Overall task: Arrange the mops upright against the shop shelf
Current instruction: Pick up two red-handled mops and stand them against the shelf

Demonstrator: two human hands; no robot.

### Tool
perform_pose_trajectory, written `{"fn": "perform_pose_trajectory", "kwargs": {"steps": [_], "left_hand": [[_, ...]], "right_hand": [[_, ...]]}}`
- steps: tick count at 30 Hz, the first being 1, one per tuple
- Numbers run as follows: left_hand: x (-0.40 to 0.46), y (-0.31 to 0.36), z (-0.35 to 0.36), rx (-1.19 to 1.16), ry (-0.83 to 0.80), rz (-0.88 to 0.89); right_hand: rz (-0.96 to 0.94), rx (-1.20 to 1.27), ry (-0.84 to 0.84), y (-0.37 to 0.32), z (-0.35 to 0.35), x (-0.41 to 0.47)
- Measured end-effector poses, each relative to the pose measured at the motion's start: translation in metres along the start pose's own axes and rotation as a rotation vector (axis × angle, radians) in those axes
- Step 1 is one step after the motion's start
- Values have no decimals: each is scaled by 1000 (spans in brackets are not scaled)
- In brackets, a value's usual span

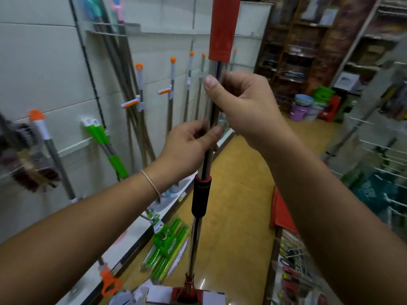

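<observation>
I hold a steel-handled mop (199, 230) upright in the aisle; it has a red top grip, a black sleeve lower down and a red head near the floor. My left hand (187, 148) grips the shaft just above the black sleeve. My right hand (242, 106) grips the shaft higher up, below the red grip. Several mops with orange-tipped handles (171, 84) lean upright against the white shop shelf (55, 84) on the left. A green-handled mop (105, 148) leans there too.
Green packaged mop heads (167, 243) lie on the yellow floor by the shelf base. Brushes (28, 164) hang at far left. Wire racks (378, 172) line the right side. Coloured buckets (304, 106) and stools stand at the aisle's far end.
</observation>
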State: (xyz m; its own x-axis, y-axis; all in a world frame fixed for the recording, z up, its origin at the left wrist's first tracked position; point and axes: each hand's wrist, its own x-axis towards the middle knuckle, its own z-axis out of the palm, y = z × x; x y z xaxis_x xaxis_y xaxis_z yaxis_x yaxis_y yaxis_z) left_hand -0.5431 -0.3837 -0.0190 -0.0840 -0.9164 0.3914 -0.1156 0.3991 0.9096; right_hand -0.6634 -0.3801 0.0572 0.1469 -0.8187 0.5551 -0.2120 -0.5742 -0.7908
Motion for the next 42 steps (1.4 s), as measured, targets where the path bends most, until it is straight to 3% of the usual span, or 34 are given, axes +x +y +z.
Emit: {"fn": "perform_pose_trajectory", "kwargs": {"steps": [8,21,28,42], "left_hand": [[71,-8,74,-4,-160,75],[244,-91,173,-83,-370,8],[340,-103,215,-65,-494,-26],[496,-153,333,-105,-499,62]], "right_hand": [[-6,-155,157,35,-74,28],[85,-324,330,177,-158,139],[91,-372,447,231,-204,209],[26,-316,472,346,-330,316]]}}
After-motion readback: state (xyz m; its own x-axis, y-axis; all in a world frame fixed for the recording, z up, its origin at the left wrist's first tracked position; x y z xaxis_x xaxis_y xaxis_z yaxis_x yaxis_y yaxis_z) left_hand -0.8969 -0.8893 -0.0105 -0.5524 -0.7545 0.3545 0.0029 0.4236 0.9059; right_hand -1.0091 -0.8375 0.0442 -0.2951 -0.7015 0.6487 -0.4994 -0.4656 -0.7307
